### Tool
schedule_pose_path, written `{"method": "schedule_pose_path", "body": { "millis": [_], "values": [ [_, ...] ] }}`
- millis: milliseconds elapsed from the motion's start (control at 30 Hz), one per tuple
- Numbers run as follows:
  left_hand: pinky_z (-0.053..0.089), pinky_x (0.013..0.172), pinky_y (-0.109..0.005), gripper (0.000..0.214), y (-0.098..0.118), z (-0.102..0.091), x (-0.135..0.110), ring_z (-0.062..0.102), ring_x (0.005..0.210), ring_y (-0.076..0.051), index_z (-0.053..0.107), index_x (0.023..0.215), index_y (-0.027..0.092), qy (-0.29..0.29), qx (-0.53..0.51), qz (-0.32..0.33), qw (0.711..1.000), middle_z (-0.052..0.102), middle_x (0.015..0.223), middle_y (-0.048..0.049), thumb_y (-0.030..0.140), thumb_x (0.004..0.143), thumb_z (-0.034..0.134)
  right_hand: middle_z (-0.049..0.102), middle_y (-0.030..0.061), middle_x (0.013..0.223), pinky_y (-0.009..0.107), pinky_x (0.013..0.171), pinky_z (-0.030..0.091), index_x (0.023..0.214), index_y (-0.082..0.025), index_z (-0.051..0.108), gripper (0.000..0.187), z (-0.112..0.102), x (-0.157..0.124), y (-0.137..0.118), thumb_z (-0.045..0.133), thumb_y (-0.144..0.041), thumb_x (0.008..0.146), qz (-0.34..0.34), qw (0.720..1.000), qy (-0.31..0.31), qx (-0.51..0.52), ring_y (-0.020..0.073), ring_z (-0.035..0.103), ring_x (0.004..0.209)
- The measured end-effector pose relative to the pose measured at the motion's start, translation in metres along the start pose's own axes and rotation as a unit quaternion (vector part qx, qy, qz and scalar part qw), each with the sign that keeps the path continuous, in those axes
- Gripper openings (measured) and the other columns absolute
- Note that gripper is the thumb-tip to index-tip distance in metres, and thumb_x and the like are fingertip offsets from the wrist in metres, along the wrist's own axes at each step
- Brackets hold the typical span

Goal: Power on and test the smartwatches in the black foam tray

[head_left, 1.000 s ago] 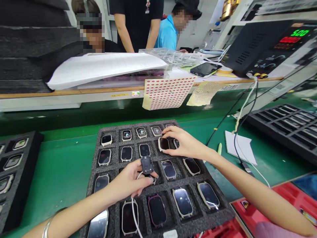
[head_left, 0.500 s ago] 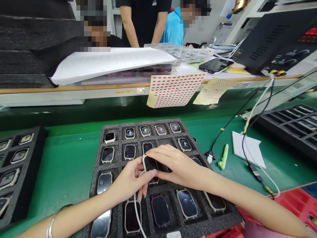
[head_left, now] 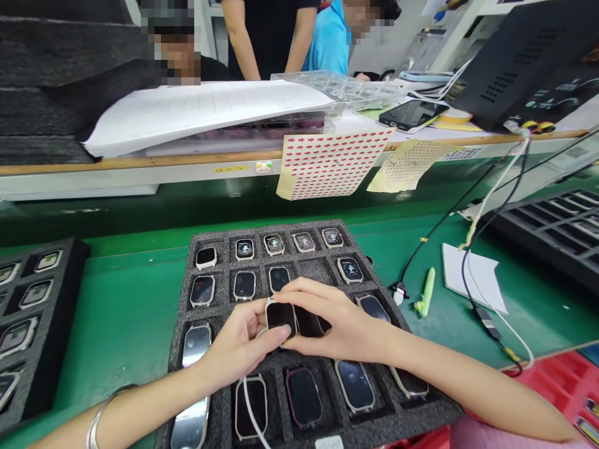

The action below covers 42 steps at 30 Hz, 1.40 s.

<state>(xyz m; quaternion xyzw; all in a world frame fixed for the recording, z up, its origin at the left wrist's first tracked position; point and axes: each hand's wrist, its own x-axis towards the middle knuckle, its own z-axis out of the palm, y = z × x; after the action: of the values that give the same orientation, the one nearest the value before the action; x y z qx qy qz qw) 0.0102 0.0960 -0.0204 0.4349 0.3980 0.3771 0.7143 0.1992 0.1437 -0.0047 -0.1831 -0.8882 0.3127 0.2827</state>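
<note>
one small watch with a dark rounded-square screen and a pale frame (head_left: 279, 317) is up between the two hands, right above a dark grey speckled foam tray (head_left: 384, 425) with rows of other watches in it. left hand (head_left: 236, 342) is pinching it from its side, thumb lying across the lower part of the screen, other fingers tucked behind where i can't really see them. right hand (head_left: 344, 324) is pinching it too, fingertips at the top edge and thumb near the bottom, with the rest of that hand arched over another dark screen. thin white cable (head_left: 253, 411) hangs from under the left hand toward the wearer, its top end covered by the hand. nearer the wearer than the hands there's a purple-framed watch with a dark screen (head_left: 304, 397), sitting in its slot. past the right hand's knuckles, a pale-framed watch with a lit face (head_left: 350, 270). well out to the right of the right hand, a light green pen-shaped thing (head_left: 425, 292) lies on the green tabletop (head_left: 116, 305). far left of the left hand, a black foam tray (head_left: 58, 352) holds more watches.
</note>
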Motion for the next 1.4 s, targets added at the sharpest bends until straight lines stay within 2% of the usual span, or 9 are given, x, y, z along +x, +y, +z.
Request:
{"method": "schedule_pose_path", "body": {
  "millis": [400,533,633,767,867,967,1067,1233,1400],
  "values": [
    [0.019,0.034,-0.016,0.023,-0.004,-0.002,0.001,0.033,0.04,-0.001,0.064,0.091,0.012,-0.007,0.014,-0.001,1.0,0.059,0.07,0.0019,0.027,0.077,0.072,0.058,0.0128,0.108,0.033,0.085,0.05,0.124,-0.012,0.052,0.046,0.002,-0.005,0.004,0.068,-0.018,0.082,-0.003,1.0,0.002,0.025,0.0205,0.057,0.098],
    [0.04,0.054,-0.019,0.023,-0.005,0.0,0.002,0.048,0.055,-0.008,0.064,0.091,0.013,-0.014,0.021,0.005,1.0,0.06,0.07,0.0008,0.031,0.078,0.071,0.059,0.0136,0.108,0.033,0.085,0.05,0.123,-0.01,0.053,0.044,0.004,-0.005,0.003,0.068,-0.017,0.082,-0.001,1.0,-0.001,0.018,0.0205,0.058,0.098],
    [0.045,0.069,-0.024,0.027,-0.007,-0.001,0.002,0.054,0.071,-0.013,0.062,0.1,0.015,-0.034,0.039,0.033,0.998,0.062,0.085,-0.0031,0.035,0.081,0.067,0.061,0.0125,0.107,0.033,0.086,0.049,0.12,-0.011,0.055,0.043,-0.003,-0.003,-0.001,0.07,-0.019,0.081,-0.001,1.0,0.01,0.012,0.0208,0.058,0.097],
    [0.038,0.051,-0.018,0.04,-0.006,-0.006,-0.001,0.045,0.056,-0.006,0.054,0.111,0.019,-0.062,0.069,0.021,0.995,0.059,0.093,-0.0028,0.037,0.08,0.069,0.062,0.0093,0.108,0.036,0.091,0.046,0.115,-0.016,0.059,0.041,-0.032,-0.005,0.01,0.075,-0.026,0.078,0.051,0.997,0.049,-0.027,0.0222,0.057,0.101],
    [0.028,0.038,-0.015,0.033,-0.002,-0.012,-0.004,0.036,0.042,0.001,0.053,0.106,0.018,-0.031,0.063,-0.012,0.997,0.06,0.093,-0.0029,0.038,0.083,0.065,0.058,0.0101,0.108,0.04,0.092,0.045,0.11,-0.016,0.063,0.036,-0.055,-0.017,0.033,0.073,-0.03,0.079,0.124,0.984,0.064,-0.112,0.0247,0.056,0.103],
    [0.022,0.03,-0.013,0.029,0.001,-0.017,-0.007,0.037,0.033,0.003,0.052,0.104,0.017,-0.026,0.055,-0.061,0.996,0.062,0.104,-0.0076,0.038,0.085,0.061,0.059,0.0109,0.106,0.043,0.088,0.046,0.111,-0.015,0.064,0.038,-0.068,-0.03,0.048,0.071,-0.035,0.08,0.163,0.967,-0.001,-0.195,0.0272,0.056,0.1],
    [0.036,0.032,-0.014,0.028,0.002,-0.02,-0.008,0.05,0.039,-0.002,0.054,0.105,0.015,-0.043,0.032,-0.074,0.996,0.063,0.111,-0.0128,0.033,0.086,0.061,0.058,0.015,0.113,0.048,0.089,0.044,0.123,-0.012,0.057,0.047,-0.07,-0.027,0.04,0.067,-0.036,0.084,0.162,0.941,-0.07,-0.289,0.0312,0.053,0.105],
    [0.054,0.052,-0.02,0.028,0.002,-0.019,-0.008,0.065,0.078,-0.017,0.061,0.109,0.012,-0.03,-0.011,-0.043,0.999,0.066,0.113,-0.0156,0.023,0.083,0.065,0.061,0.0134,0.107,0.043,0.09,0.043,0.111,-0.013,0.063,0.031,-0.05,0.019,0.015,0.062,-0.034,0.089,0.104,0.936,-0.145,-0.304,0.0288,0.055,0.103],
    [0.054,0.084,-0.032,0.025,0.002,-0.019,-0.009,0.065,0.1,-0.025,0.067,0.105,0.012,-0.007,-0.056,-0.037,0.998,0.068,0.112,-0.0147,0.02,0.082,0.068,0.062,0.0163,0.095,0.042,0.079,0.048,0.096,-0.007,0.067,0.029,-0.016,0.047,0.024,0.072,-0.03,0.079,0.114,0.927,-0.175,-0.313,0.0306,0.059,0.089]
  ]
}}
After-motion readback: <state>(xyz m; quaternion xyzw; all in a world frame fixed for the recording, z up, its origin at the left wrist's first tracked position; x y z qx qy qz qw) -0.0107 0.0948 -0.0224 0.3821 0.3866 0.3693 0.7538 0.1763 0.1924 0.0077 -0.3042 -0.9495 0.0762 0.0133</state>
